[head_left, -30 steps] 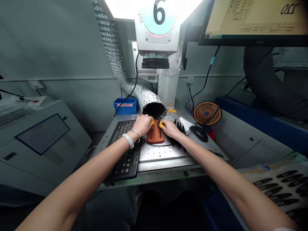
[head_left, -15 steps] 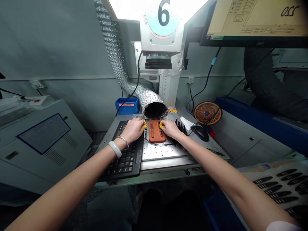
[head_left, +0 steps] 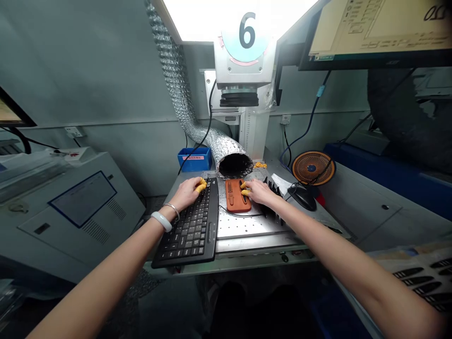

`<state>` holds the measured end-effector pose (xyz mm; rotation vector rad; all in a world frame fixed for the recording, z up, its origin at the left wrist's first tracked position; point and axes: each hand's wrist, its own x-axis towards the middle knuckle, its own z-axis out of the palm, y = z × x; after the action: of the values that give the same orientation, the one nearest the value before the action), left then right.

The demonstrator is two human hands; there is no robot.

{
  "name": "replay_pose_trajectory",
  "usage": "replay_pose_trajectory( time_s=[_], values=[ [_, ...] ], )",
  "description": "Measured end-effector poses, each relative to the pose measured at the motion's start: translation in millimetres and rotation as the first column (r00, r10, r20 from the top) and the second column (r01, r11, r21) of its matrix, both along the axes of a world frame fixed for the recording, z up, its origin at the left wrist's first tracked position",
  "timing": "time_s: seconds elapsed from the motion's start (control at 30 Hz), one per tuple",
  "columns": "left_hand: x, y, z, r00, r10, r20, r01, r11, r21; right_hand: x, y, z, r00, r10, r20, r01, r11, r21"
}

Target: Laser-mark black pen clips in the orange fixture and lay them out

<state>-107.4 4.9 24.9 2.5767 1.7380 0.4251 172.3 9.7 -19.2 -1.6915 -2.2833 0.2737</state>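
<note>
An orange-brown block (head_left: 232, 203) with shaped slots lies on the metal plate below the lens. A slim dark piece (head_left: 244, 198) rests in its right-hand slot. My right hand (head_left: 260, 191) reaches in from the right, its yellow-covered fingertips apart at the block's right edge, touching or just above that piece. Over the upper part of the black keyboard (head_left: 190, 235) is my left hand (head_left: 189, 193), away from the block. Its yellow-covered fingers are pinched together, and whatever they may hold is too small to make out. Beside my right hand stand several black pieces (head_left: 273, 188).
A foil duct (head_left: 226, 147) opens right behind the block, and the machine head (head_left: 243, 61) hangs above. A blue bin (head_left: 194, 161) stands at back left. On the right are a mouse (head_left: 302, 197) and an orange fan (head_left: 313, 168). A cable crosses the plate.
My left hand has moved left from the block's side to over the keyboard. My right hand's fingers have spread from a curled grip at the block's right edge. The view has shifted slightly.
</note>
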Motion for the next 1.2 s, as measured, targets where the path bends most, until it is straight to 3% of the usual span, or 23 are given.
replay_pose_trajectory(
  time_s=[0.17, 0.4, 0.5, 0.63, 0.73, 0.9, 1.07, 1.2],
  values=[
    [6, 7, -7.7, 0.999, 0.042, -0.027, -0.042, 0.999, -0.025, 6, -18, 0.1, 0.995, -0.005, -0.097, 0.016, 0.994, 0.109],
    [11, 17, -8.9, 0.994, 0.025, -0.109, -0.027, 1.000, -0.015, 24, -44, 2.6, 0.987, 0.032, -0.159, -0.006, 0.987, 0.160],
    [21, 4, -1.7, 0.994, -0.013, -0.109, 0.017, 0.999, 0.027, 31, -56, 11.0, 0.976, 0.030, -0.214, 0.008, 0.985, 0.174],
    [48, -42, 13.7, 0.979, -0.162, -0.123, 0.173, 0.981, 0.084, 35, -81, 24.9, 0.942, 0.055, -0.332, 0.003, 0.985, 0.172],
    [73, -89, 24.6, 0.912, -0.348, -0.217, 0.386, 0.908, 0.165, 37, -110, 34.0, 0.880, 0.084, -0.468, -0.025, 0.991, 0.130],
    [103, -158, 37.5, 0.808, -0.503, -0.305, 0.584, 0.749, 0.312, 49, -171, 52.0, 0.740, 0.110, -0.664, -0.090, 0.994, 0.064],
    [125, -191, 43.9, 0.736, -0.605, -0.303, 0.673, 0.612, 0.415, 66, -221, 67.7, 0.697, 0.073, -0.713, -0.037, 0.997, 0.066],
    [144, -207, 47.3, 0.699, -0.633, -0.332, 0.707, 0.542, 0.455, 82, -245, 74.5, 0.707, 0.029, -0.706, 0.041, 0.996, 0.082]
  ],
)
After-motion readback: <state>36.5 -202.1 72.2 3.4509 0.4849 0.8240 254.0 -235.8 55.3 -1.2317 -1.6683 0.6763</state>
